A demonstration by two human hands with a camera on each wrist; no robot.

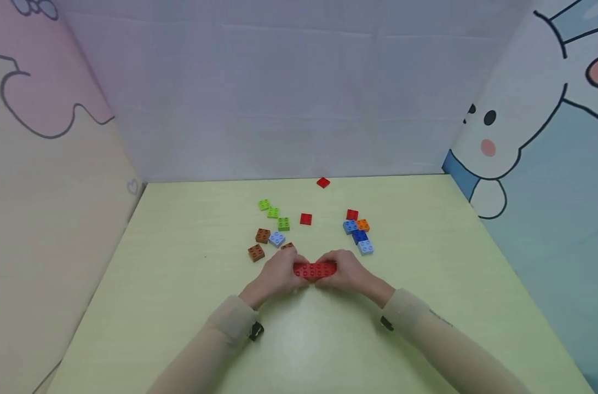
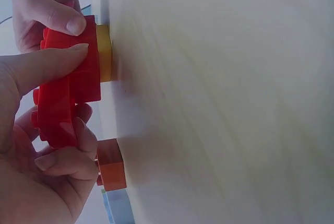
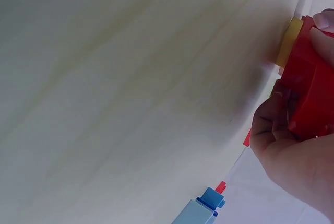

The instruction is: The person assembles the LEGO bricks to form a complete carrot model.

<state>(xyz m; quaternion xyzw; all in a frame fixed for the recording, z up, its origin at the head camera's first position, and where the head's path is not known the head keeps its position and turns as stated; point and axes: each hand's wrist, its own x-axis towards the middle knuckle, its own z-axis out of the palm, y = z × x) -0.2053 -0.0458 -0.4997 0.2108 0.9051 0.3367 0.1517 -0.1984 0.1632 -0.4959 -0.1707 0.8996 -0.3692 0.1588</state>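
Note:
Both hands meet at the near middle of the table round a red toy-brick assembly (image 1: pixel 315 270), studs facing up in the head view. My left hand (image 1: pixel 281 271) grips its left end, thumb on the near side and fingers curled at the far side. The right hand (image 1: pixel 347 272) holds the opposite end in the same way. In the left wrist view the red bricks (image 2: pixel 57 112) look joined, overhanging a yellow brick (image 2: pixel 105 51) under them. That yellow brick (image 3: pixel 288 44) also shows in the right wrist view, close over the table. A brown brick (image 1: pixel 287 246) lies partly hidden behind the left hand.
Beyond the left hand lie two brown bricks (image 1: pixel 262 236), a light blue brick (image 1: pixel 277 239) and several green bricks (image 1: pixel 283 224). At the right sit blue bricks (image 1: pixel 360 236), an orange one (image 1: pixel 362 225) and a red one (image 1: pixel 352 214). Two red pieces (image 1: pixel 306 219) lie farther back.

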